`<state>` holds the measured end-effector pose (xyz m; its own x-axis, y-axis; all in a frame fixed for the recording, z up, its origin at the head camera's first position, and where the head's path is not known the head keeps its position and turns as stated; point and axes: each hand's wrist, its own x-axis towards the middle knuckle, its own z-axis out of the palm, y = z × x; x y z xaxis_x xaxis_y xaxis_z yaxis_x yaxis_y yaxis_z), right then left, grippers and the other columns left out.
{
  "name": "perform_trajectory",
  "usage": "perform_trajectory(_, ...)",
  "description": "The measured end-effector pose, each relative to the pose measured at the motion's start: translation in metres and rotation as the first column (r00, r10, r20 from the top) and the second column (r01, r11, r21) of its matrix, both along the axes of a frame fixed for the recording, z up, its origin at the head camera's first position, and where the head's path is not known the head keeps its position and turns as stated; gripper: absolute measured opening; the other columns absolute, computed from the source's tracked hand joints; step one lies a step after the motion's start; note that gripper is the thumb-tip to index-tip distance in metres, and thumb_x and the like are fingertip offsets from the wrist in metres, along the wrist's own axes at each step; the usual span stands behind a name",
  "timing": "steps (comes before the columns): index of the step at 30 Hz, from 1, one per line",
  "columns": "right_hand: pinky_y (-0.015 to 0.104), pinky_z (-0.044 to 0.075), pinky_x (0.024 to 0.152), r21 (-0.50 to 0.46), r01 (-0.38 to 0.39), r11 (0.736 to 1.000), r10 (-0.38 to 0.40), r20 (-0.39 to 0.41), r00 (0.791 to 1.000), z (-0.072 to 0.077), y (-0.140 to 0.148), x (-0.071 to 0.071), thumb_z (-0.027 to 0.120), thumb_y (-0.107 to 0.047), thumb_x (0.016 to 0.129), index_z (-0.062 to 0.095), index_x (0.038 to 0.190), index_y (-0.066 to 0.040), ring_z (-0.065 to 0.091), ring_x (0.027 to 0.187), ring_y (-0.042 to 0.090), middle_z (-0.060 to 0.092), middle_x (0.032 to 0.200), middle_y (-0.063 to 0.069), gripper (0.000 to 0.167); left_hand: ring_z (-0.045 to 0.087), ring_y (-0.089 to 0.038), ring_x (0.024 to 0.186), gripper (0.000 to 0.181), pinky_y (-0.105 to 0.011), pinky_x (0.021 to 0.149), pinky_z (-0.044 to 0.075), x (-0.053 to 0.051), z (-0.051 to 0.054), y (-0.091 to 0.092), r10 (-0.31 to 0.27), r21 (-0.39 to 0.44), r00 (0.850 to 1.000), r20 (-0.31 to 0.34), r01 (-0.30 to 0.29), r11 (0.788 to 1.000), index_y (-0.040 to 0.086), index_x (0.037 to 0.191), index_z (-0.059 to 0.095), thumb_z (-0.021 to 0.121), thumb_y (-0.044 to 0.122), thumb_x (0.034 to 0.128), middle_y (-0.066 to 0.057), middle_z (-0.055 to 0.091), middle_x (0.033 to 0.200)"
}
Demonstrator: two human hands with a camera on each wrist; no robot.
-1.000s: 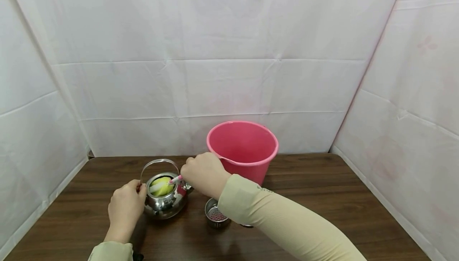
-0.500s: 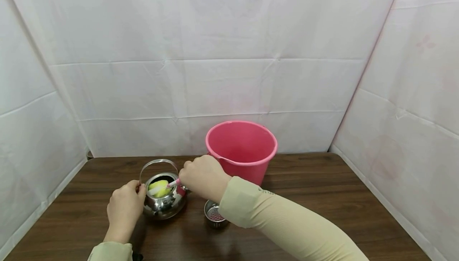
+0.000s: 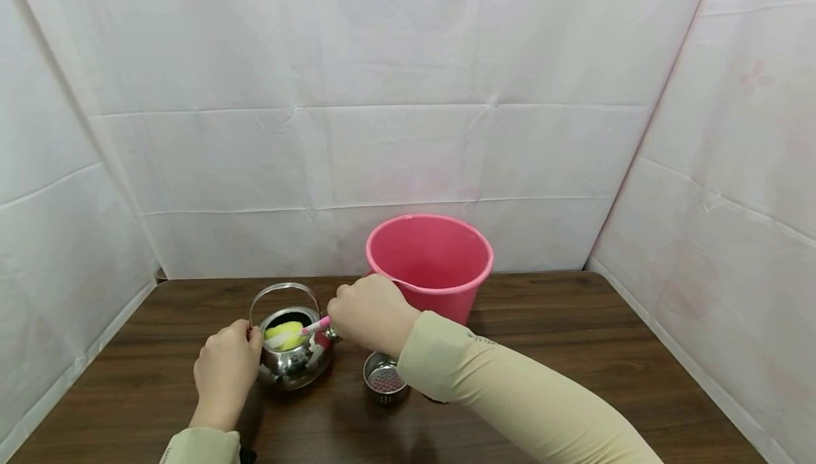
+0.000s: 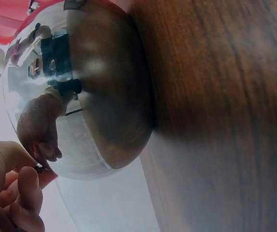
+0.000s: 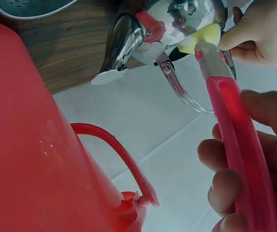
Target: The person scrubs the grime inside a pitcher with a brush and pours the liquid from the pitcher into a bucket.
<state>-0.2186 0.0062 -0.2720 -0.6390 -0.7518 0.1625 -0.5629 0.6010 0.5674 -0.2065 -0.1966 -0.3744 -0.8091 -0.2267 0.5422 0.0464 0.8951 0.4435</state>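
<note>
A shiny steel teapot (image 3: 292, 368) stands on the wooden table with its lid off and its hoop handle raised. At the foot of that handle, my left hand (image 3: 223, 372) pinches it between thumb and fingers, seen also beside the pot's mirrored belly (image 4: 104, 72) in the left wrist view. My right hand (image 3: 370, 314) grips the pink handle (image 5: 240, 145) of a sponge brush. Its yellow sponge head (image 3: 287, 334) sits in the pot's mouth, the lower part hidden inside. In the right wrist view, the spout (image 5: 121, 43) points toward the bucket's side.
A pink bucket (image 3: 455, 301) stands right behind my right hand, its carrying handle (image 5: 114, 142) hanging at the side. Near my right wrist is a small perforated steel strainer (image 3: 384, 379). Another dark-edged item lies partly hidden under my right sleeve. White cloth walls (image 3: 395, 152) enclose the table.
My right hand shifts slightly left, then back right, and the sponge head moves within the pot's mouth. My left hand keeps its hold on the teapot handle.
</note>
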Motion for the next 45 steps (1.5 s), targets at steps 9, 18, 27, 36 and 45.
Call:
perform_trajectory(9, 0.027, 0.046, 0.043, -0.015, 0.040, 0.999, -0.040, 0.033, 0.999, 0.001, 0.002, -0.003, 0.067, -0.024, 0.085, 0.069, 0.073, -0.029, 0.057, 0.054, 0.011, 0.065, 0.069, -0.010, 0.013, 0.060, -0.043, 0.056, 0.018, -0.050, 0.043, 0.043, -0.001, -0.001, 0.001, 0.010, 0.002, 1.000, -0.013, -0.010, 1.000, -0.007, 0.085, 0.066, 0.055, 0.007, 0.0860, -0.025, 0.065, 0.072)
perform_trajectory(18, 0.031, 0.049, 0.045, -0.035, 0.096, 0.995, -0.093, 0.081, 0.992, 0.005, 0.003, -0.004, 0.069, -0.022, 0.084, 0.071, 0.075, -0.028, 0.058, 0.056, 0.012, 0.065, 0.069, -0.009, 0.011, 0.059, -0.045, 0.057, 0.017, -0.051, 0.043, 0.042, -0.002, -0.003, 0.004, 0.011, 0.008, 1.000, -0.010, -0.011, 1.000, -0.005, 0.081, 0.065, 0.054, 0.008, 0.0855, -0.023, 0.063, 0.069)
perform_trajectory(27, 0.031, 0.050, 0.047, -0.045, 0.102, 0.994, -0.100, 0.050, 0.994, 0.004, 0.006, -0.007, 0.068, -0.020, 0.084, 0.071, 0.075, -0.027, 0.062, 0.061, 0.013, 0.066, 0.071, -0.007, 0.012, 0.059, -0.042, 0.055, 0.016, -0.049, 0.042, 0.042, -0.002, -0.003, 0.005, -0.002, 0.004, 1.000, 0.001, 0.002, 1.000, -0.006, 0.081, 0.063, 0.055, 0.006, 0.0863, -0.021, 0.062, 0.067)
perform_trajectory(36, 0.030, 0.049, 0.049, -0.032, 0.114, 0.993, -0.113, 0.029, 0.993, 0.002, 0.006, -0.011, 0.068, -0.023, 0.085, 0.071, 0.081, -0.029, 0.063, 0.066, 0.012, 0.065, 0.075, -0.005, 0.008, 0.059, -0.041, 0.054, 0.014, -0.049, 0.042, 0.041, -0.001, -0.004, 0.006, -0.015, 0.002, 0.999, -0.031, 0.015, 1.000, -0.006, 0.080, 0.062, 0.055, 0.004, 0.0857, -0.020, 0.061, 0.066)
perform_trajectory(45, 0.027, 0.049, 0.052, -0.042, 0.072, 0.997, -0.073, -0.022, 0.997, -0.001, 0.006, -0.011, 0.068, -0.024, 0.086, 0.071, 0.085, -0.028, 0.061, 0.064, 0.014, 0.064, 0.075, -0.004, 0.005, 0.059, -0.041, 0.056, 0.013, -0.050, 0.042, 0.041, 0.001, -0.004, 0.006, -0.016, 0.014, 0.999, -0.035, 0.017, 1.000, -0.005, 0.079, 0.061, 0.055, 0.004, 0.0856, -0.020, 0.061, 0.068)
